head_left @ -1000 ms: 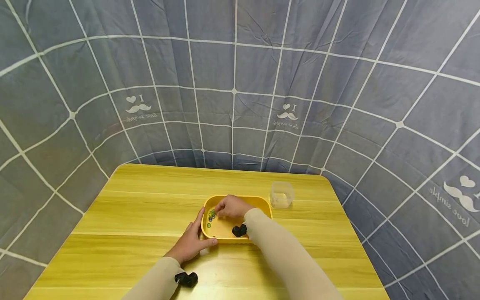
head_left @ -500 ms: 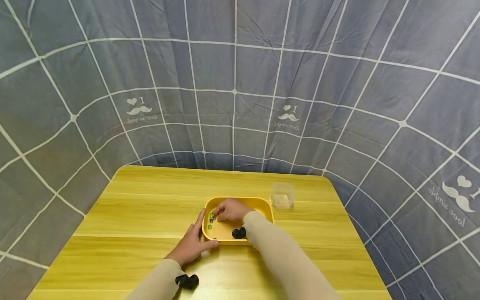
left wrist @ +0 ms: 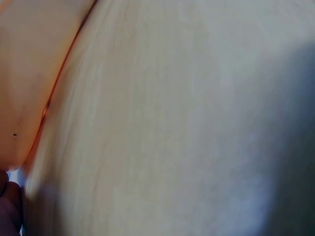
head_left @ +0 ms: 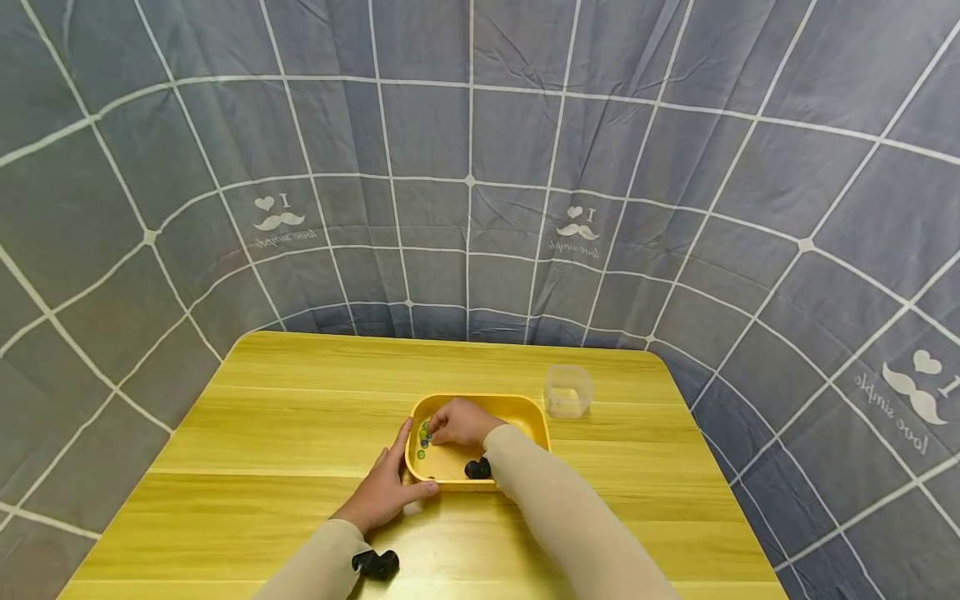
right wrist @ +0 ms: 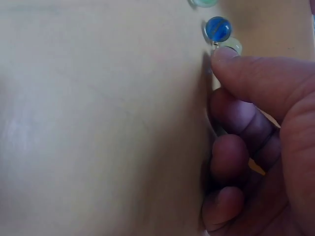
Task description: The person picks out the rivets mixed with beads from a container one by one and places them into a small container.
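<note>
My left hand point(head_left: 381, 487) holds the left front corner of the yellow tray point(head_left: 450, 467), fingers straight along its left side and thumb at the front rim. In the left wrist view, finger bits show beside the tray wall point(left wrist: 29, 73). Inside the tray, my right hand point(head_left: 465, 422) reaches to several glass marbles point(head_left: 422, 454) near the left end. The right wrist view has its fingers curled low over the tray floor. A pale yellow marble point(right wrist: 235, 45) is partly hidden by the thumb tip, touching a blue marble point(right wrist: 219, 28); I cannot tell whether the fingers pinch it.
A small clear plastic box point(head_left: 567, 392) stands on the wooden table point(head_left: 300, 400) behind the tray's right end. Behind the table hangs a grey checked curtain point(head_left: 435, 208). A green marble point(right wrist: 204, 2) lies at the right wrist view's top edge.
My right fingertips have shifted slightly left, closer over the marbles. The left hand keeps its place at the tray corner, and the head view has moved a little.
</note>
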`<state>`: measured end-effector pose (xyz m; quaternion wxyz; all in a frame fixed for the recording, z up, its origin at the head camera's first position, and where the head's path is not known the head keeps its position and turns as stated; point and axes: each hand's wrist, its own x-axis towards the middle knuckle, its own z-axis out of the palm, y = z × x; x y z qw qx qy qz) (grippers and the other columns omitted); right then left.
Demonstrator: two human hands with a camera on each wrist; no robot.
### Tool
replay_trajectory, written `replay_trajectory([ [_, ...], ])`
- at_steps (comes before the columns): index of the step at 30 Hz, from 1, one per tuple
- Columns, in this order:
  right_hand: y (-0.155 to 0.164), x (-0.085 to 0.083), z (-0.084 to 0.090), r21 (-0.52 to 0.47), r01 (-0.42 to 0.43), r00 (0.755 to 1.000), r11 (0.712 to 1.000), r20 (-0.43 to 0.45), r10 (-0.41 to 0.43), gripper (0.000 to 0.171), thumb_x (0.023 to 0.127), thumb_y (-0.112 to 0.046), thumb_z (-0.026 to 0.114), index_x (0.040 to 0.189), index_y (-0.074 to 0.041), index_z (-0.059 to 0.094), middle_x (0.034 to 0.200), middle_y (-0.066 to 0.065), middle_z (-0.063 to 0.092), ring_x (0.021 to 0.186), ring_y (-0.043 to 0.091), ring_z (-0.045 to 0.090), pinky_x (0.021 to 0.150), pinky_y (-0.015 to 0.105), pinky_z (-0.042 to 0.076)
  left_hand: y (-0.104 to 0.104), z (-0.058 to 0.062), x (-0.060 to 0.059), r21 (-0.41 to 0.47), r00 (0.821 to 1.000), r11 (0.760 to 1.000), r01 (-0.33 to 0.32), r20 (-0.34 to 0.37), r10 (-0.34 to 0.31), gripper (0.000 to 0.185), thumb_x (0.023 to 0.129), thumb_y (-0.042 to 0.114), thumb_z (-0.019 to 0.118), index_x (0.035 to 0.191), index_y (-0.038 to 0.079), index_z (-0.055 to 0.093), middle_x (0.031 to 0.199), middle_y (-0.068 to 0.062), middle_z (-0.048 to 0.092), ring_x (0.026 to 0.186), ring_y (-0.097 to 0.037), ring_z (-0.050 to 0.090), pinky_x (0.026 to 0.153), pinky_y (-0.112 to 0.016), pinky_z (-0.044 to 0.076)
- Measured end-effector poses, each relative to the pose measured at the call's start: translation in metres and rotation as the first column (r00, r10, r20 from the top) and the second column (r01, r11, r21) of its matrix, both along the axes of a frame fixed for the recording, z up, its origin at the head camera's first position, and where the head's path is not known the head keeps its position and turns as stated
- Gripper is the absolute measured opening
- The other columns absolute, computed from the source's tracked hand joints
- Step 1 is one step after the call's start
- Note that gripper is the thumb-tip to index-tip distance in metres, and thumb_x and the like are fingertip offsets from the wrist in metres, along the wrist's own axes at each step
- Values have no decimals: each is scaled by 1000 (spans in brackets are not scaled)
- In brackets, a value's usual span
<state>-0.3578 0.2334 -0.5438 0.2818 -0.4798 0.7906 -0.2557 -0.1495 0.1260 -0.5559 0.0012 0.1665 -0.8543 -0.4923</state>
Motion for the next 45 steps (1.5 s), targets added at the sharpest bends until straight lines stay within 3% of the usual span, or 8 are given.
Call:
replay_trajectory([
  [11,0,-3,-4,7,-26,997,1000,-67,26,15,91,-14,80,105,-16,85,88,-10,78,72,2,58,69,18,50,3,-1,-2,-2,1000,1000,-14,14,14,120,86,56,83,171,37,1,176,-11,20,160,-55,1,122,-80,11],
  [24,1,-5,-3,3,-8,998,1000,-58,8,11,91,-15,82,102,-15,85,87,-9,78,71,2,58,69,17,50,6,1,-5,-12,1000,1000,-11,8,11,121,86,55,84,172,30,1,176,-14,20,159,-57,0,122,-80,10],
  [29,5,-7,4,10,-18,999,1000,-47,18,15,91,-12,82,106,-14,84,92,-8,79,75,3,59,73,18,52,7,2,-6,-8,1000,1000,-10,5,11,121,86,54,84,172,29,1,175,-14,22,160,-55,0,124,-78,8],
  [35,9,-9,10,15,0,999,1000,-43,1,20,92,-12,82,112,-15,83,101,-6,80,80,3,61,78,19,53,7,3,-7,-7,1000,1000,-18,8,18,119,86,55,83,171,36,1,175,-14,21,159,-56,0,123,-78,8],
  [45,7,-12,5,19,-20,990,1000,-139,22,15,92,-19,83,107,-18,85,99,-9,81,82,1,62,82,19,55,9,3,-10,-22,1000,999,-25,16,26,119,86,55,83,171,37,1,176,-13,19,159,-57,1,122,-80,11],
])
